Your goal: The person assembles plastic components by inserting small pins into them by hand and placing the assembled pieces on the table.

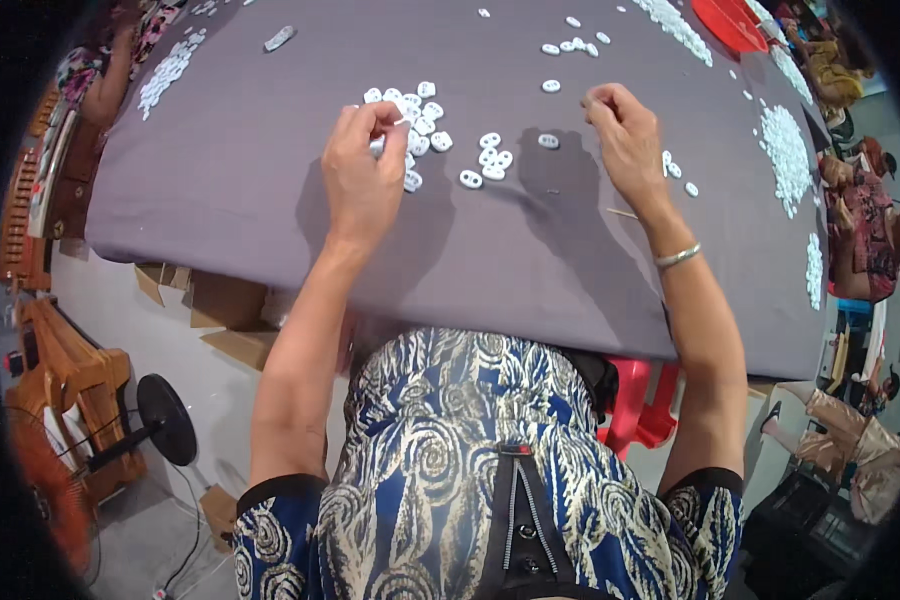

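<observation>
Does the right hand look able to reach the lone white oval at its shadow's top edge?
Likely yes: the white oval lies apart from others, and only cloth shows between it and the right hand.

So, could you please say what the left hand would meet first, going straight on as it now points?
The left hand would likely meet the small white pieces clustered just ahead of it, though depth is unclear.

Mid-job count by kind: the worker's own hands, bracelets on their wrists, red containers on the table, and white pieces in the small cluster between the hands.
Hands: 2 (left hand, right hand)
Bracelet: 1
Red container: 1
White pieces in the small cluster: 5
Total: 9
</observation>
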